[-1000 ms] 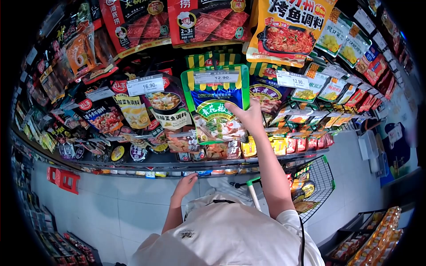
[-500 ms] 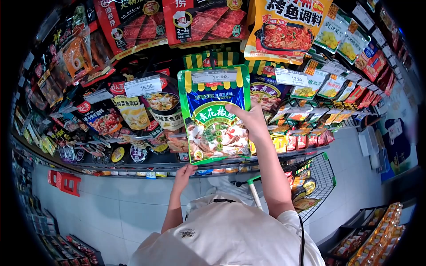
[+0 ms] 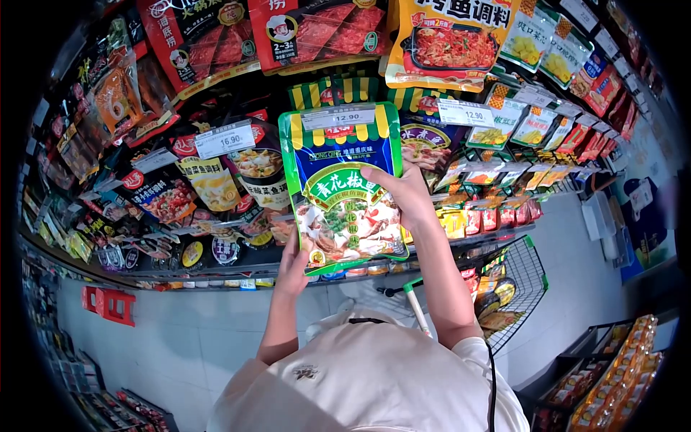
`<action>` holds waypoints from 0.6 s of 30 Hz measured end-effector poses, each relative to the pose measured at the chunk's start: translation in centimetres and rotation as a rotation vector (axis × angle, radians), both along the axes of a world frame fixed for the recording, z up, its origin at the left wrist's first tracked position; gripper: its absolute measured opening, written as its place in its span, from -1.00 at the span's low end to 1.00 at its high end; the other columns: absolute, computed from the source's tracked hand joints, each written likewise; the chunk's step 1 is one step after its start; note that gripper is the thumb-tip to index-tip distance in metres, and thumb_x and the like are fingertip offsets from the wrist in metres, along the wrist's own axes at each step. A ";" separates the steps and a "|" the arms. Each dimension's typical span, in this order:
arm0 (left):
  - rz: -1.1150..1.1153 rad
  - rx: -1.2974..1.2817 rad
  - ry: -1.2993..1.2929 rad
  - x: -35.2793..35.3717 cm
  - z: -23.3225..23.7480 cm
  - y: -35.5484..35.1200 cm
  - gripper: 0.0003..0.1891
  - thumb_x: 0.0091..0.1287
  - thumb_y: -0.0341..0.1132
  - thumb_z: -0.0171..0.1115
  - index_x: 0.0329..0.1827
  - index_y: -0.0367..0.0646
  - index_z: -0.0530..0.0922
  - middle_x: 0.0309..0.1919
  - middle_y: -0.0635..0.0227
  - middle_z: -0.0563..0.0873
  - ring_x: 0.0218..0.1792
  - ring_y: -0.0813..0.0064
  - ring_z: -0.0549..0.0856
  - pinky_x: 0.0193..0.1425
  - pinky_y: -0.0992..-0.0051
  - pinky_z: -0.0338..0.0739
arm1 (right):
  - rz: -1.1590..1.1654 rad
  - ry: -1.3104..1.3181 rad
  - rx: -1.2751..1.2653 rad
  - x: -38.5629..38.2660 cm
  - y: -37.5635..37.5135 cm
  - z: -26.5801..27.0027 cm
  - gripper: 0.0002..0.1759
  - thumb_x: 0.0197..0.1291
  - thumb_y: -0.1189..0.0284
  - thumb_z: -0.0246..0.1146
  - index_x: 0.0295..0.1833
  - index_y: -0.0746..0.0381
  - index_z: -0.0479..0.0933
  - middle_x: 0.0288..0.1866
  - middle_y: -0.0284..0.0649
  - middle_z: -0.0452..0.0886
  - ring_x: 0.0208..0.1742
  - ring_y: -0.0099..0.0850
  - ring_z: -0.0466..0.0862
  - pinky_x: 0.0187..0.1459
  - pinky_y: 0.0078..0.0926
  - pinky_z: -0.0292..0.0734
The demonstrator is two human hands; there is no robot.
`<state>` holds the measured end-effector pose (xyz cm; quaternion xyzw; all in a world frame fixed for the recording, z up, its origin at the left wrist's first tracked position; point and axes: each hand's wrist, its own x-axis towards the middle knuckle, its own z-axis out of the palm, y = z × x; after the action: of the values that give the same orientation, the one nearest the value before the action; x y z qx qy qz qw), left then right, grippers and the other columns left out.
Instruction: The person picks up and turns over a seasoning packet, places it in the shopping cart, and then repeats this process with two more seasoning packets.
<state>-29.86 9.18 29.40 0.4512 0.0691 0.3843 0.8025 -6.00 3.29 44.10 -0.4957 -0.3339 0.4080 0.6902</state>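
A green and blue seasoning packet (image 3: 345,216) with a yellow-striped top is upright before the shelf. A price tag (image 3: 338,117) reading 12.90 overlaps its top edge. My right hand (image 3: 410,198) grips the packet's right side, thumb across the front and the other fingers hidden behind. At the lower left corner, my left hand (image 3: 293,263) is closed around the edge, with most of its fingers behind the packet.
Hanging packets fill the shelf, among them a yellow grilled-fish seasoning packet (image 3: 453,47) and red packets (image 3: 317,32) above. A wire shopping cart (image 3: 529,277) with goods stands at my right. Red stools (image 3: 115,306) are on the floor at left.
My left hand has risen from below the packet to its lower left corner and taken hold. The packet has shifted slightly left and down in view; my right hand keeps its grip.
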 end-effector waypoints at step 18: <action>0.028 0.068 0.089 -0.7 1.0 -1.8 -0.26 0.42 -0.54 0.02 0.65 -0.31 -0.02 0.50 0.12 0.35 0.47 0.28 0.42 0.53 0.27 0.31 | 0.123 0.014 -0.034 -0.6 -2.0 -1.3 -0.60 0.18 0.44 0.51 0.09 0.37 0.64 -0.03 -0.22 0.76 -0.07 -0.53 0.72 0.01 -0.50 0.61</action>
<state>-30.55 7.38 30.41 0.4940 0.0979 0.3773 0.7772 -6.55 1.32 42.82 -0.4832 -0.3519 0.4586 0.6575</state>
